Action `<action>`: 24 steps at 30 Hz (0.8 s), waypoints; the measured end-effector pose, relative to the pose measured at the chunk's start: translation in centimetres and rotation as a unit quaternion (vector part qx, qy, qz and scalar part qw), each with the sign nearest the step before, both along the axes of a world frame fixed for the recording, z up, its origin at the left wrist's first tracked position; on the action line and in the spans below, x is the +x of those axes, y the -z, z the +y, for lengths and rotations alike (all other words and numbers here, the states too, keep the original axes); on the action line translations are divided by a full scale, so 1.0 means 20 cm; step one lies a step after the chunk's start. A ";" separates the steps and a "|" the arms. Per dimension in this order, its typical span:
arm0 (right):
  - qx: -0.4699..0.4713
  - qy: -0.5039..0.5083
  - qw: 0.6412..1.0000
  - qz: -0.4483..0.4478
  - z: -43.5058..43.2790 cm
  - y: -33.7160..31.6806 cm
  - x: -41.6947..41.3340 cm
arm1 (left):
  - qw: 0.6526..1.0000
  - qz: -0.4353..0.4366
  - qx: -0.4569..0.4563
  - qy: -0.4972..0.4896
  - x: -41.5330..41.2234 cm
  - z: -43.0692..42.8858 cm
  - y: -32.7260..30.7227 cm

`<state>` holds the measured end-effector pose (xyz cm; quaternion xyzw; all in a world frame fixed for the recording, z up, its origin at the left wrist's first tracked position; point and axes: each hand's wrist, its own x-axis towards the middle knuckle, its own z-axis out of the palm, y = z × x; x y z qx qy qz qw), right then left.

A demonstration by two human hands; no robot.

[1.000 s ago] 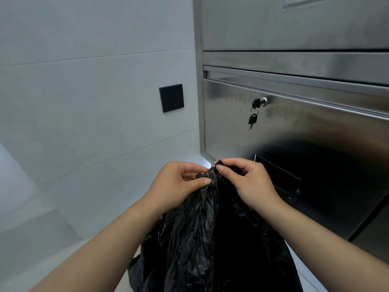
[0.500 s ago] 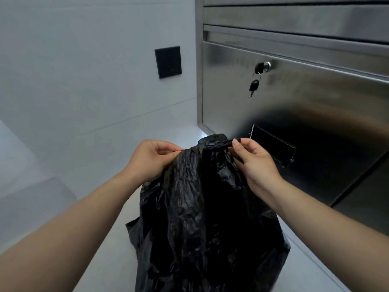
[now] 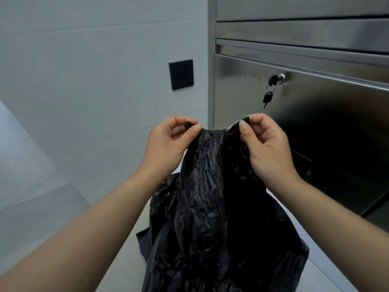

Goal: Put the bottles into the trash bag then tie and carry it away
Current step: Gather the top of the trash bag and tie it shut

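Bag [image 3: 212,207], black and crinkled, hung in front of the person with its long axis upright: gathered mouth up, bulk down, its bottom cut off by the lower edge of the frame. The left hand [image 3: 166,144] pinched one corner of the top between thumb and forefinger. The right hand [image 3: 265,148] pinched the other corner the same way, with a small black tip sticking up above its fingers. The two hands were a little apart at about equal height, and the top edge of the bag ran stretched between them. Behind the bag, to the right, stood a steel cabinet [image 3: 315,127], with a key [image 3: 267,99] hanging from its lock [image 3: 278,77] higher in the frame than the right hand. A black plate [image 3: 181,74] sat on the grey wall [image 3: 84,81] to the left.
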<state>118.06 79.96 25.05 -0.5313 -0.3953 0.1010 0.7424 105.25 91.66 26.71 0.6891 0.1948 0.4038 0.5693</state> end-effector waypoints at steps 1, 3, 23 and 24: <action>-0.003 -0.015 1.000 0.001 0.00 0.00 -0.01 | 1.000 -0.012 -0.021 0.000 0.01 -0.02 0.00; -0.004 -0.041 0.999 0.012 0.01 0.01 -0.03 | 0.997 -0.029 -0.073 0.005 0.02 -0.04 0.02; -0.004 -0.090 0.996 0.020 -0.01 0.00 0.00 | 0.996 -0.029 -0.012 0.079 0.07 -0.12 0.02; -0.005 -0.098 0.995 0.021 -0.01 0.00 0.00 | 0.995 -0.026 -0.017 0.091 0.07 -0.13 0.03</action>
